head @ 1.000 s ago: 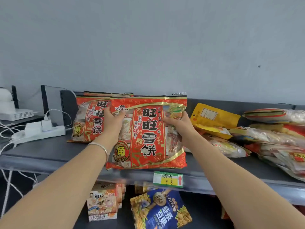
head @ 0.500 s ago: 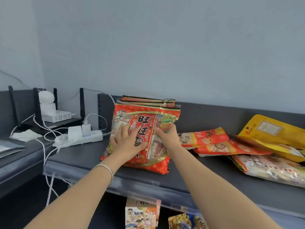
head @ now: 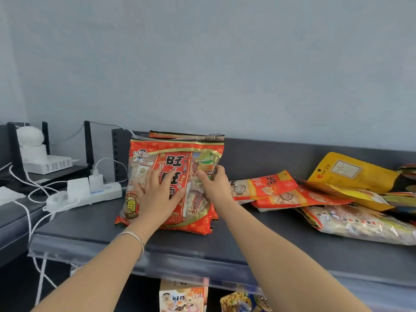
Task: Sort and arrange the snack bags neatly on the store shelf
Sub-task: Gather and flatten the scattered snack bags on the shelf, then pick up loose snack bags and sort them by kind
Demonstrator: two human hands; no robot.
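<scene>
- Change since the earlier frames: the front red rice-cracker bag (head: 173, 176) was held up by both side edges above the shelf lip; it now stands leaning back on the grey shelf (head: 225, 248), and both hands have gone from gripping its edges to pressing on its face.
- Left hand (head: 157, 197): palm flat on the bag's front, fingers spread wide, nothing enclosed. A thin silver bangle (head: 135, 240) sits on that wrist.
- Right hand (head: 215, 188): fingers laid loosely against the bag's right side, partly curled; no pinch visible (contact with the film, not a hold).
- Bag position: left end of the shelf, bottom edge on the shelf surface, tilted back against a second bag of the same print (head: 186, 135), of which only the top edge shows behind.
- Just beside it, to the right: two flat red-orange bags (head: 265, 185) overlapping, lying down.
- Farther right: a yellow pouch (head: 351, 172) propped against the back panel, and a clear-fronted bag (head: 360, 224) lying flat near the shelf front. This group is jumbled, not aligned.
- Left of the bag, apart from it: a white power strip (head: 90, 194) with plugs and cables.
- Below the shelf edge: a small carton (head: 182, 298) and another bag, partly cut off.
</scene>
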